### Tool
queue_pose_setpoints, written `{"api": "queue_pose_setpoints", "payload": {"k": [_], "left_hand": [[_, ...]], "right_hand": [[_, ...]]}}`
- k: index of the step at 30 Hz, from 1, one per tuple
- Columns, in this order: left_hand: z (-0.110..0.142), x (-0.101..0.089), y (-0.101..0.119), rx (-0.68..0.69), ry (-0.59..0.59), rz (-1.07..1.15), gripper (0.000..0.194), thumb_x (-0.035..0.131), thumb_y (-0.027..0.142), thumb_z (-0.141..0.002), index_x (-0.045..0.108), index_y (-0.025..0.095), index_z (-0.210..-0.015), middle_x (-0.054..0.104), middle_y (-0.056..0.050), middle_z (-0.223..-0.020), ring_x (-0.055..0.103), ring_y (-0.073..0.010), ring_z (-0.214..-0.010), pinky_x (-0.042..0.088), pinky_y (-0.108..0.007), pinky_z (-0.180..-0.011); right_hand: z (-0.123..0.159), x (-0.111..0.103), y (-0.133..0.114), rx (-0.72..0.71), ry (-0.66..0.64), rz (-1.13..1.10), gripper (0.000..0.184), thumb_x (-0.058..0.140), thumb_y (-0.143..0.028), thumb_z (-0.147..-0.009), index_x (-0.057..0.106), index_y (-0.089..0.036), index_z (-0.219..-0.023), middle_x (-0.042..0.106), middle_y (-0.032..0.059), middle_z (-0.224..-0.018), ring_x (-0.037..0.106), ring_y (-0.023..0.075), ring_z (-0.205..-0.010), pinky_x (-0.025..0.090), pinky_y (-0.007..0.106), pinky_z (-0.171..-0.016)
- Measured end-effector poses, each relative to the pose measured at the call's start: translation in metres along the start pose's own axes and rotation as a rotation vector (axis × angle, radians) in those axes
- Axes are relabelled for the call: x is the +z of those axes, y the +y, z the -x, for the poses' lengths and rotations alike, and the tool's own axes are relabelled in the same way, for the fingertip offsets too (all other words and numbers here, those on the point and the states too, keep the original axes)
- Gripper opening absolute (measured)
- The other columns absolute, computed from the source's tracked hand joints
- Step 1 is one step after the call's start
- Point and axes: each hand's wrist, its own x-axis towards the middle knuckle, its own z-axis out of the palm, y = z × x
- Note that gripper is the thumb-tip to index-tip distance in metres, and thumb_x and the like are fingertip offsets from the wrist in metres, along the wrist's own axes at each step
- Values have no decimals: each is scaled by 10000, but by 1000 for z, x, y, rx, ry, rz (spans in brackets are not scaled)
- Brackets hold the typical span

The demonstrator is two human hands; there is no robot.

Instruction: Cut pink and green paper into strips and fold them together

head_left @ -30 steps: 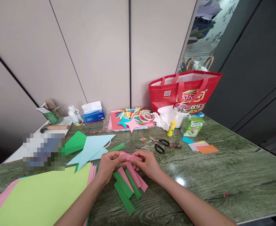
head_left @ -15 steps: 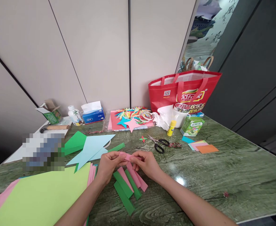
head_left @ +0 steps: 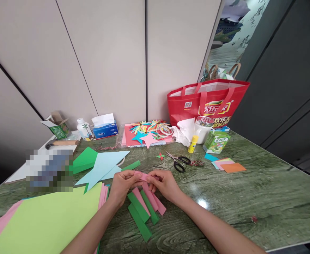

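Observation:
A pink paper strip [head_left: 142, 175] is pinched between my two hands just above the table. My left hand [head_left: 123, 183] grips its left end between thumb and fingers. On the right end, my right hand [head_left: 162, 182] is closed, its thumb on top; part of the strip is hidden under these fingers. Below the hands lie several loose strips: green paper strips [head_left: 140, 222] and pink paper strips [head_left: 158, 204], partly overlapping. Beyond my right hand rest black-handled scissors [head_left: 180, 164], blades partly open, beside a small red-and-green paper star [head_left: 160, 156].
A stack of coloured paper [head_left: 51, 218] covers the left front, with light blue paper pieces [head_left: 104, 165] behind it. A yellow glue stick [head_left: 193, 144], a green drink carton [head_left: 216, 142] and a red bag [head_left: 183, 109] stand at the back right. Small paper cards [head_left: 234, 167] lie rightward.
Both hands hold the pink strip in nearly the same pose. The whole view has shifted very slightly; nothing else has visibly moved.

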Motion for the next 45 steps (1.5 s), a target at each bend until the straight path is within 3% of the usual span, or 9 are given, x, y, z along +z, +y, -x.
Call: {"api": "queue_pose_setpoints", "payload": {"k": [12, 22, 32, 39, 45], "left_hand": [[0, 1, -1, 2, 0, -10, 199, 761, 251, -532, 667, 111, -636, 696, -33, -581, 662, -154, -550, 541, -199, -582], [3, 4, 1, 54, -42, -12, 187, 760, 262, -531, 680, 116, -617, 697, -35, -589, 652, -159, -557, 544, -254, -635], [3, 3, 1, 63, -77, -43, 174, 753, 268, -541, 678, 124, -606, 690, -34, -578, 633, -143, -530, 522, -231, -583], [2, 1, 1, 51, -148, 34, 169, 746, 269, -553, 665, 126, -593, 690, -30, -597, 635, -151, -589, 512, -280, -684], [4, 4, 4, 121, -107, -242, 166, 744, 243, -538, 675, 129, -638, 694, -38, -608, 614, -146, -552, 470, -210, -530]], "right_hand": [[0, 0, 0, 5, -10, 9, 264, 542, -401, -752, 572, -154, -664, 548, -22, -489, 518, 96, -406, 443, 207, -426], [2, -4, 3, -69, 54, 244, 150, 608, -312, -708, 585, -166, -685, 552, -18, -539, 525, 105, -450, 415, 198, -435], [2, -2, -2, 9, 31, 91, 220, 608, -376, -698, 556, -165, -670, 542, -18, -522, 523, 114, -428, 428, 217, -423], [2, -3, -2, -48, 53, 246, 138, 583, -293, -718, 541, -169, -675, 529, -29, -533, 511, 99, -449, 400, 189, -439], [2, -4, 0, -101, 63, 356, 103, 571, -243, -717, 559, -168, -647, 533, -20, -547, 483, 94, -469, 375, 179, -437]]}}
